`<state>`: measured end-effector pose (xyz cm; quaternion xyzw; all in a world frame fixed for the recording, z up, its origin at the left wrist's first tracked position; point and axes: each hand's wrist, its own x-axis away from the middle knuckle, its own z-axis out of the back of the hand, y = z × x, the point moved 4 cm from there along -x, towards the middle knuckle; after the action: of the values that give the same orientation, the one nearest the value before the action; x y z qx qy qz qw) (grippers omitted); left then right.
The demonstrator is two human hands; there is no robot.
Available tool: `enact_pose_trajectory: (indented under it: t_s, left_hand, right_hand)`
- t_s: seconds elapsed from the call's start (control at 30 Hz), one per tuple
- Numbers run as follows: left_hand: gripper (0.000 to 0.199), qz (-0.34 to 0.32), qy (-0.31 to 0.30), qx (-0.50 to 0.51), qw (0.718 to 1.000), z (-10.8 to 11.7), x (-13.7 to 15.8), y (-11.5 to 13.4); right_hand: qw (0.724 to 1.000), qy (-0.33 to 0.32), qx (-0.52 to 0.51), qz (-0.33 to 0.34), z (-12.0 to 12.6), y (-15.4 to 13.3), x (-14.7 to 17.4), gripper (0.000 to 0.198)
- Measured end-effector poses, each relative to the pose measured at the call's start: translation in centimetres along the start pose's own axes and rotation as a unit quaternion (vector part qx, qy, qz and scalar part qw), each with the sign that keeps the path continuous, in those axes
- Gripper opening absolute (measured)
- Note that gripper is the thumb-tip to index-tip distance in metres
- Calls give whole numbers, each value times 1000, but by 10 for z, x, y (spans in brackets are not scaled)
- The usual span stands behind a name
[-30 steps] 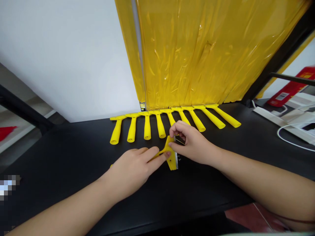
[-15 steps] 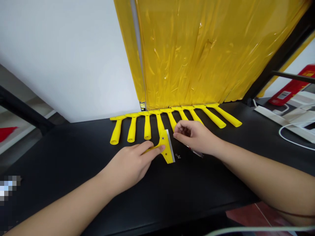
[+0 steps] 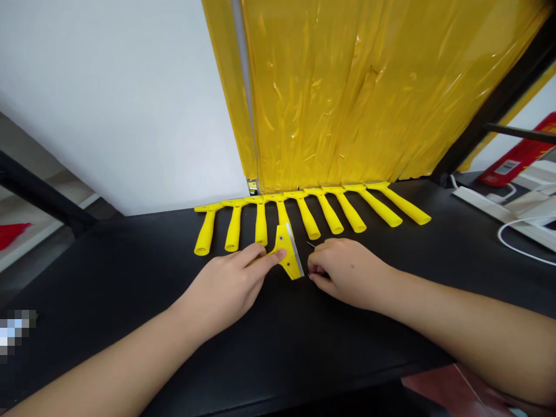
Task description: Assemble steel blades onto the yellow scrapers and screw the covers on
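Black worktop (image 3: 108,278) abuts a plain white wall (image 3: 108,98). Wrinkled yellow plastic sheeting (image 3: 356,87) hangs at centre, framed by a black bar (image 3: 490,110). A white cable (image 3: 521,249) and red box (image 3: 516,162) lie far right. Lighting even.

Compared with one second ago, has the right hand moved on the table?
Yes. The right hand has come down toward the near edge, away from the row of yellow handles at the back, and now rests beside the yellow scraper.
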<state>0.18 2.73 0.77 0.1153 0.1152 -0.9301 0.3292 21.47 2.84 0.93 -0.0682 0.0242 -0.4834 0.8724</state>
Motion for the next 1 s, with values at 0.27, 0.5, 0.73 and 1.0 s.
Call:
enact_pose_trajectory:
  t_s: [0.27,0.5,0.73,1.0]
  left_hand:
    - [46,-3,5,4,1000,0,-1,2]
    - [46,4,-3,5,1000,-3,-1,1]
    - [46,-18,17,8,1000,1,-2,7]
    - [46,-44,45,-3,998,8,-2,14]
  right_hand:
    - [998,10,-57,20,-2,3,-4,10]
    - [989,33,-142,-6,1,9,-4,9]
    - [947,125,-286,71,13,3,-1,8]
    - [908,136,-393,53,-1,3,-8,9]
